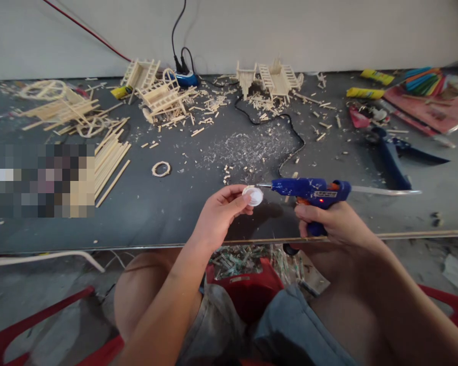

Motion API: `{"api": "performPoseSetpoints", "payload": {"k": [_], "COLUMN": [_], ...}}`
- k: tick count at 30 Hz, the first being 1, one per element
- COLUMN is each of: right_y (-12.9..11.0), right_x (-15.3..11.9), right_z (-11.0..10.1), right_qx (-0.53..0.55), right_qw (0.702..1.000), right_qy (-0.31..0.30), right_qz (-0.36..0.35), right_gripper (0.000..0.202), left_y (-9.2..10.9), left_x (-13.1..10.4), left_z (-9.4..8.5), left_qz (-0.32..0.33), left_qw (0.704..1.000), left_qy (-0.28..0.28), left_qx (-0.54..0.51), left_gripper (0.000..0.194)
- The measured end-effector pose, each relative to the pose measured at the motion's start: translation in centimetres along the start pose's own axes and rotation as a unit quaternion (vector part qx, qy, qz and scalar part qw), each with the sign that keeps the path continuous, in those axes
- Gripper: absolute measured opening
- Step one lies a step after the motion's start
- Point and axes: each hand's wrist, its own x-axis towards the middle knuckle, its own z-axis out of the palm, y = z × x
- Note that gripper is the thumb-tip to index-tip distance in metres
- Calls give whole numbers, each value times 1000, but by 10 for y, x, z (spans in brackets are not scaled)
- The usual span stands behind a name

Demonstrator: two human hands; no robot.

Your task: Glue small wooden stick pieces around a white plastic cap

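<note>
My left hand (223, 211) pinches a small round white cap (255, 196) between thumb and fingers, just above the table's front edge. A pale bit sits at the cap's far rim. My right hand (332, 218) is wrapped round the handle of a blue hot glue gun (299, 187), with a red light glowing on its side. The metal nozzle points left and meets or nearly meets the cap's upper rim; I cannot tell which. A clear glue stick (385, 190) juts from the gun's back. A small ring of wooden pieces (161, 169) lies left of my hands.
Loose sticks (112, 162) lie at left beside a blurred patch. Small wooden models (277, 80) stand along the wall. A black cord (290, 124) runs across the table behind the gun. Blue-handled cutters (393, 157) and a red folder (435, 109) lie at right.
</note>
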Motion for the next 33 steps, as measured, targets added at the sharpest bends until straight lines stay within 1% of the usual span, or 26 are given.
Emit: {"api": "performPoseSetpoints", "payload": {"k": [3, 13, 20, 24, 28, 33], "right_y": [0, -3, -5, -3, 0, -1], "right_x": [-1, -3, -3, -2, -1, -3], "right_z": [1, 3, 5, 3, 1, 2], "right_qx": [-21, -88, -83, -81, -70, -74], "right_qw": [1000, 996, 997, 996, 997, 997], "right_qy": [5, 6, 6, 3, 7, 11], "right_qz": [16, 20, 4, 24, 17, 26], "right_gripper": [33, 32, 29, 28, 28, 31], "left_y": [0, -1, 1, 2, 2, 1], "left_x": [0, 0, 0, -1, -1, -1], "left_z": [0, 0, 1, 2, 2, 2], "left_qz": [0, 1, -2, -3, -1, 1], "left_qw": [1000, 1000, 1000, 1000, 1000, 1000], "left_qy": [0, -1, 3, 9, 10, 7], "left_qx": [0, 3, 4, 21, 15, 8], "left_gripper": [17, 17, 16, 16, 18, 17]}}
